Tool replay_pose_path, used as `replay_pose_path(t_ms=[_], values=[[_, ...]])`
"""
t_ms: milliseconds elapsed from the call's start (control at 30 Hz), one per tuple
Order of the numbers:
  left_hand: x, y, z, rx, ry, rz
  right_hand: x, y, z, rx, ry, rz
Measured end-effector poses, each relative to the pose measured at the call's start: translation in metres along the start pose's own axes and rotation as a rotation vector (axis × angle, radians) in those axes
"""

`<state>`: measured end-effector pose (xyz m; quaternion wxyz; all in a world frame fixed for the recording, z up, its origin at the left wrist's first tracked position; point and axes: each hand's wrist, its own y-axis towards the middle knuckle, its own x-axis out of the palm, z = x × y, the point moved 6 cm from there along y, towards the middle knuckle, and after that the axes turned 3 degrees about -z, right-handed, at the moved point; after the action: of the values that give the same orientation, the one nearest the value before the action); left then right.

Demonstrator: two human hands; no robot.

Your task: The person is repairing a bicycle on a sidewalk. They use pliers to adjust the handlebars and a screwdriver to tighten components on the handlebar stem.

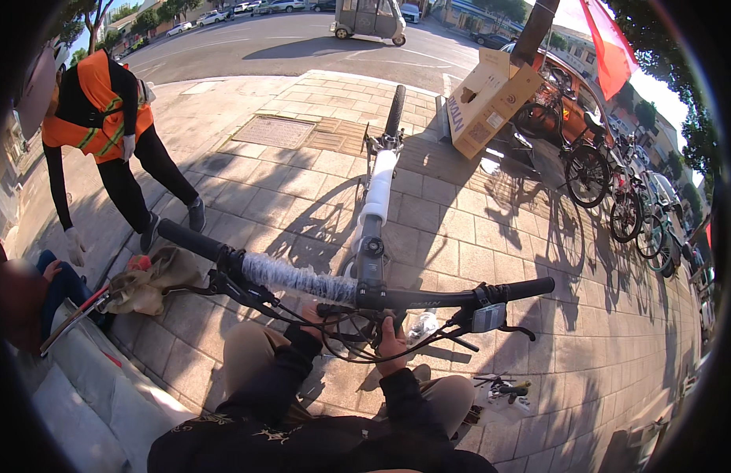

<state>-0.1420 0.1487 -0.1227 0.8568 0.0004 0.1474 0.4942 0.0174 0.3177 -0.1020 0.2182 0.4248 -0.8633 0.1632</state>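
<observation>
A bicycle with a dark handlebar (460,298) stands before me, its bar partly wrapped in crinkled plastic (294,276). White padding covers the frame's top tube (379,185), which runs away toward a wheel (396,110). My left hand (310,319) is closed below the stem (372,280), among black cables, partly hidden by them. My right hand (392,344) is closed with the thumb up, just under the stem; what both hands grip is hidden. A small clear bag (422,327) lies on the paving beyond my right hand.
A person in an orange vest (105,118) steps at left, near a seated person (50,284) and a cloth bag (145,288). At right are a cardboard box (491,106) and parked bicycles (586,173). Tools (507,390) lie by my right knee; a three-wheeler (368,20) is on the road.
</observation>
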Motion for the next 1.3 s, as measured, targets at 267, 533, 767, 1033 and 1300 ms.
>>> replay_pose_path(t_ms=[267, 533, 767, 1033, 1300], values=[[-0.031, -0.009, 0.117, -0.021, -0.090, 0.021, 0.048, -0.018, -0.052, -0.088, -0.028, -0.161], [-0.031, -0.030, 0.099, -0.268, -0.503, -0.016, 0.078, -0.043, -0.086, -0.204, -0.155, -0.158], [-0.017, -0.050, 0.056, -0.381, -0.939, -0.119, 0.110, -0.035, -0.127, -0.296, -0.440, -0.241], [-0.016, -0.037, 0.117, 0.069, -1.440, -0.193, 0.184, -0.045, -0.179, -0.432, -0.841, -0.330], [-0.040, -0.031, 0.024, 0.265, -1.298, 0.503, 0.266, -0.071, -0.195, -0.558, -1.243, -0.427]])
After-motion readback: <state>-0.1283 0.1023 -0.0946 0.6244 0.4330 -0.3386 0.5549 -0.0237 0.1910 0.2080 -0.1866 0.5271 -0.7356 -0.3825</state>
